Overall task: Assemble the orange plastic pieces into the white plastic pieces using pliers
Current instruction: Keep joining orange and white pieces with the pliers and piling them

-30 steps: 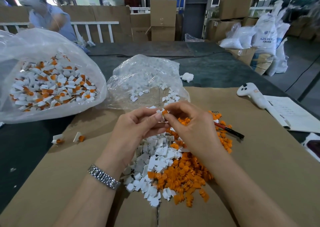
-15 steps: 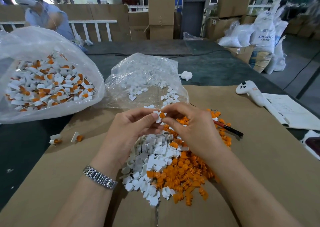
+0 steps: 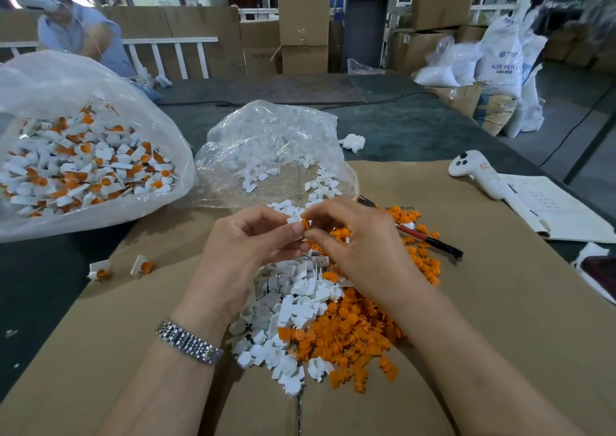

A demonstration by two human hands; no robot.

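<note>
A white piece [image 3: 293, 219] is pinched by the left hand [image 3: 246, 252] while an orange piece [image 3: 305, 225] is pinched against it by the right hand [image 3: 360, 252], seemingly for seating; loose pieces [image 3: 316, 319] are heaped just beneath, the pliers [image 3: 430, 240] left beyond the right hand

Two bare forearms in view from the lower edge, no sleeves visible on either, no gloves on the left hand [image 3: 245, 252] or the right hand [image 3: 363, 252]. Silver-coloured metal link watch bracelet [image 3: 189, 342] worn on the left wrist, made of rows of small polished links, watch face not visible. No rings, bands or other markings discernible on the fingers of either hand; nails short and unpainted where visible.
</note>
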